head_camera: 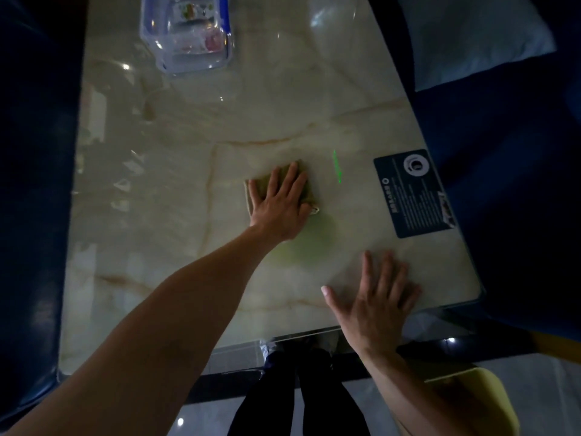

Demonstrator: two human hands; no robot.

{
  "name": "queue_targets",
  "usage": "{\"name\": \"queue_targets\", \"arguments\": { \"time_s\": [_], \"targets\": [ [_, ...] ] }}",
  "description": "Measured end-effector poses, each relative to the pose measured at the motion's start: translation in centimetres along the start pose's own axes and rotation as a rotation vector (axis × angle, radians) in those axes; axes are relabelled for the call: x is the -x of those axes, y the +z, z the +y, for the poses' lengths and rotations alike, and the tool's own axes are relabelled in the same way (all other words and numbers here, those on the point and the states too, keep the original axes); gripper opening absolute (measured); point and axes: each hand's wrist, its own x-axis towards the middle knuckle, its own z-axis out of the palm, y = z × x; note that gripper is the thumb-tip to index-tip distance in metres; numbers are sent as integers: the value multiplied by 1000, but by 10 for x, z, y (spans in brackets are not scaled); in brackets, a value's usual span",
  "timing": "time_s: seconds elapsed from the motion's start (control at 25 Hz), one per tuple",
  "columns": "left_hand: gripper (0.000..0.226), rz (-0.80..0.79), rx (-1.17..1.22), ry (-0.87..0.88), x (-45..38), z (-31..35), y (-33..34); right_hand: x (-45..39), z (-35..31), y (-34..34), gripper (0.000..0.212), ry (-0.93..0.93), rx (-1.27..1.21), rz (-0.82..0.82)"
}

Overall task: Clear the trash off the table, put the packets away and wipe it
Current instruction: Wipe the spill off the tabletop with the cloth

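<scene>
My left hand [279, 202] lies flat with spread fingers on a folded olive-green cloth [306, 190], pressing it onto the middle of the glossy marble table [176, 171]. My right hand [377, 297] rests flat, fingers straight, on the table near its front right corner, holding nothing. A clear plastic box [188, 36] with a blue-clipped lid stands at the far end of the table; several packets show inside it.
A dark printed sticker [415, 193] is fixed to the table's right side. Dark blue seats [31, 184] flank the table on both sides, and a pale cushion [471, 36] lies at the far right. My legs show below the near edge.
</scene>
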Motion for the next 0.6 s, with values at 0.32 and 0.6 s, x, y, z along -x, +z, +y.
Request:
{"name": "queue_targets", "arguments": {
  "time_s": [0.32, 0.6],
  "targets": [
    [72, -90, -239, 373, -1, 26, -4, -1, 2, 1, 110, 17, -14, -2],
    [77, -117, -400, 637, 32, -52, -15, 0, 2, 2, 109, 20, -17, 8]
  ]
}}
